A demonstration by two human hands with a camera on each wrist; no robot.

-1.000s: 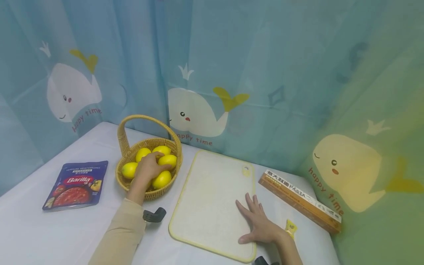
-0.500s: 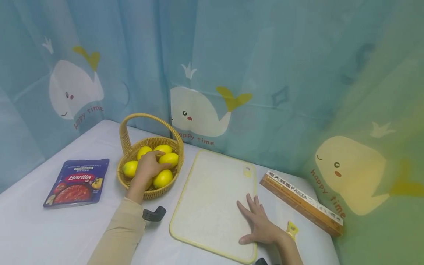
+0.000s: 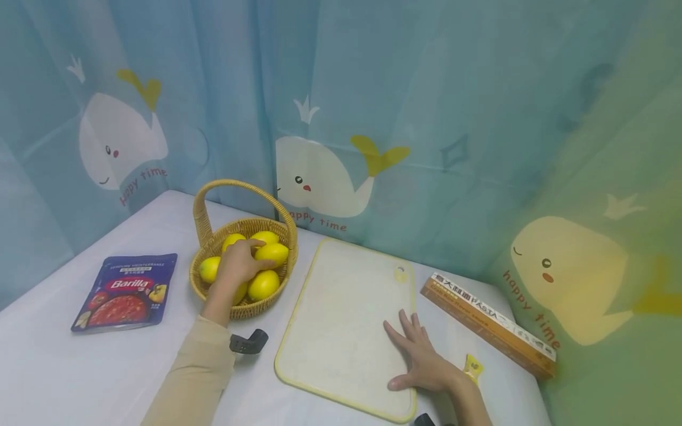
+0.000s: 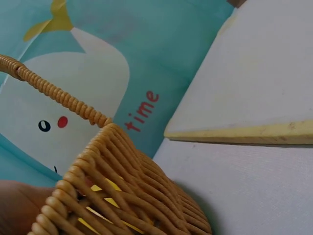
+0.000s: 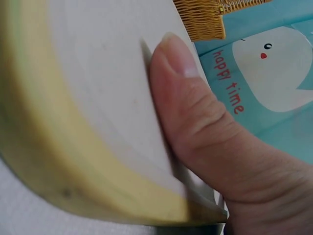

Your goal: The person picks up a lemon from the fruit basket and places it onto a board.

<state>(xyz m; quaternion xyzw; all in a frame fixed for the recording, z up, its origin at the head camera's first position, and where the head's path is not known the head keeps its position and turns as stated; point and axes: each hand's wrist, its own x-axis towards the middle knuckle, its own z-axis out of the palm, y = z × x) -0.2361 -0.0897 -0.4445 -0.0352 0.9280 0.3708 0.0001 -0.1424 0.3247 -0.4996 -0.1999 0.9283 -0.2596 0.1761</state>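
Several yellow lemons lie in a wicker basket with a tall arched handle. My left hand reaches down into it, thumb and forefinger curled about the lemon at the right side; the other fingers are hidden. In the left wrist view, the basket's weave covers most of the hand. To the right lies a white cutting board with a yellow rim. My right hand rests on its right edge, fingers spread. The right wrist view shows that thumb lying over the board's surface.
A blue Barilla sauce pouch lies left of the basket. At the right are a long pasta box and a small yellow packet beside the right wrist. A whale-print curtain hangs behind the white table.
The head view has shifted slightly. Both hands keep nearly the same places, the left in the basket at the lemon and the right on the cutting board.
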